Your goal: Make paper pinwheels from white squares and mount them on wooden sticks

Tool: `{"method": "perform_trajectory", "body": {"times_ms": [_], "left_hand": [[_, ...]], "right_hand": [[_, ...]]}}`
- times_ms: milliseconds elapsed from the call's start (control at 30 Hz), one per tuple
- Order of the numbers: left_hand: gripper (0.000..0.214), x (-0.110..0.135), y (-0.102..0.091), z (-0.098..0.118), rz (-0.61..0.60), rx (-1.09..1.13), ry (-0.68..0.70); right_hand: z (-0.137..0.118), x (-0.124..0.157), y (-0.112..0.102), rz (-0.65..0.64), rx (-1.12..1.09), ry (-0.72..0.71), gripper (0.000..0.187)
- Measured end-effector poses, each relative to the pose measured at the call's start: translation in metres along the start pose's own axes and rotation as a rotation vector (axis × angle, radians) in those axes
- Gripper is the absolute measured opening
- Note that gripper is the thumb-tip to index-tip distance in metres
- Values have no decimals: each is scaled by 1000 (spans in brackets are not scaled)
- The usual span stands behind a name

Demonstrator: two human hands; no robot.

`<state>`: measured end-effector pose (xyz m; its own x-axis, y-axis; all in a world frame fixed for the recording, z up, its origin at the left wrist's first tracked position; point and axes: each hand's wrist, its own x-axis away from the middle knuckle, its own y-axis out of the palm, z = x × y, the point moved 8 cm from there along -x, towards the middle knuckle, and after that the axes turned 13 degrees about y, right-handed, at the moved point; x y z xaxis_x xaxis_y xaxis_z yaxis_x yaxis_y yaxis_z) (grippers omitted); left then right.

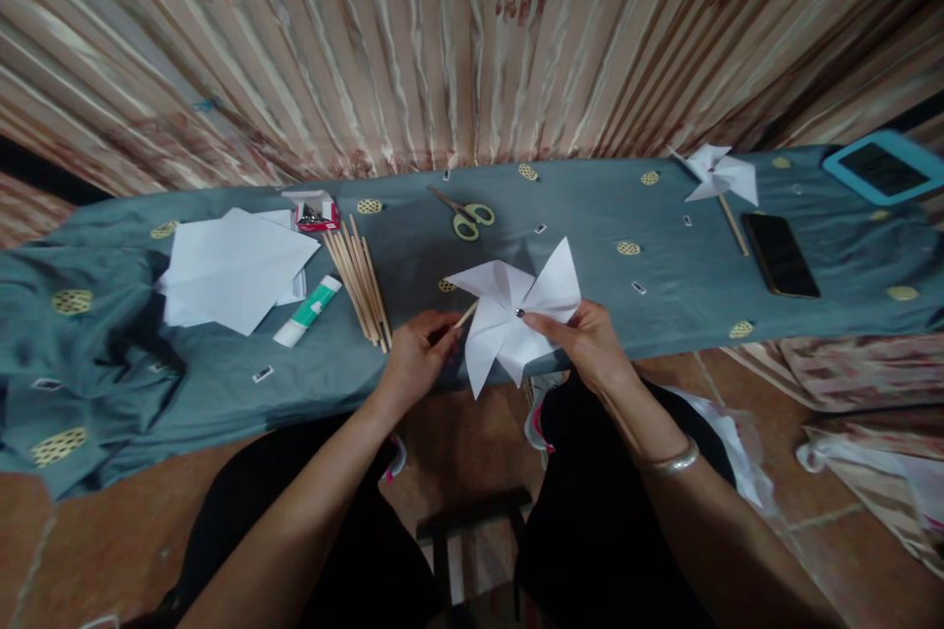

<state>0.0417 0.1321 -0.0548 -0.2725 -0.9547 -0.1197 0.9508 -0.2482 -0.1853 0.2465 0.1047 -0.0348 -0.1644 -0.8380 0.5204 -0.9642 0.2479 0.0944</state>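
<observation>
A white paper pinwheel [496, 332] is held up over the table's front edge, facing me. At its centre sits a shiny thumbtack [520, 313]. My right hand [590, 339] pinches the pinwheel, the thumb pressing beside the tack and the other fingers behind the paper. Closed on a thin wooden stick [466, 315], my left hand [419, 359] is just left of the pinwheel. The stick's far end passes behind the paper, where it is hidden.
On the blue-green tablecloth [582, 206] lie paper sheets [236, 265], a glue stick [308, 312], several wooden sticks [356, 280], a red tack box [317, 213] and scissors [464, 214]. Rightward are another pinwheel [715, 175], a phone [780, 254] and a blue-framed tablet [885, 167]. Curtains [472, 39] hang behind.
</observation>
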Motion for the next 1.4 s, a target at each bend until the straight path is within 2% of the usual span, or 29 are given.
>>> {"method": "perform_trajectory", "body": {"times_ms": [100,200,300,367,433,533,733,867,967,1033,1100,1167,1267,1400], "left_hand": [[22,-9,-16,10,6,-242,139],[26,-11,-25,21,80,-246,177],[38,-7,-15,20,130,84,32],[54,-1,5,14,137,452,-147],[62,3,24,14,120,659,-241],[67,4,35,13,152,710,-302],[51,-3,30,4,240,689,-295],[49,-5,31,-2,271,756,-345],[48,-7,27,-5,314,774,-357],[46,-9,23,-7,348,769,-354],[46,-10,20,-8,373,773,-348],[44,-11,19,-7,372,791,-337],[40,-12,22,-7,357,816,-326],[36,-11,24,-9,361,821,-330]], "right_hand": [[-2,-3,-3,18,-27,-6,33],[-5,-6,-5,34,-23,-12,34],[-8,-7,-2,20,13,-16,37],[-10,-7,3,0,41,-23,38],[-11,-7,9,-24,69,-43,40],[-12,-7,19,-66,122,-97,43],[-16,-11,31,-102,280,-243,42],[-25,-3,26,-58,423,-388,37],[-41,21,14,143,594,-589,30],[-51,48,16,226,713,-793,22],[-53,75,29,207,801,-1001,23],[-47,93,46,133,874,-1144,27],[-32,99,67,71,983,-1219,28],[-21,85,73,95,1043,-1198,14]]}}
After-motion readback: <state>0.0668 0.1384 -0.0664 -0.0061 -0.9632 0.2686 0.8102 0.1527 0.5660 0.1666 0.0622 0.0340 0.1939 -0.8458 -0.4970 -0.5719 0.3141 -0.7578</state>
